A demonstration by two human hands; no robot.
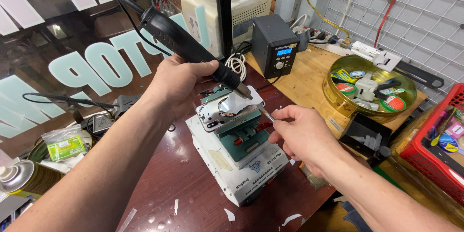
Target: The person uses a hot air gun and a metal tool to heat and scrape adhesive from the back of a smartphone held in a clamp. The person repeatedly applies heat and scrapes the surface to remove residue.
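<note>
Dark reddish wooden bench (183, 174) under a wire-grid wall, left hand (181, 84) clamping the black hot-air handpiece (186, 43) over the silver phone frame (227, 108) sitting in the green clamp fixture (244, 137), right hand (302, 135) pinching thin metal tweezers (267, 114), tips hard to make out, round brass tin (338, 96) partly cut off.

window sign (96, 63): large pale teal and white letters on glass, upper left | station screen (284, 51): small blue-lit rectangle on black box, back of bench | green packet (65, 148): clear bag, green-yellow label, far left | round tape labels (394, 103): red-green-white, inside gold tin, right
</note>
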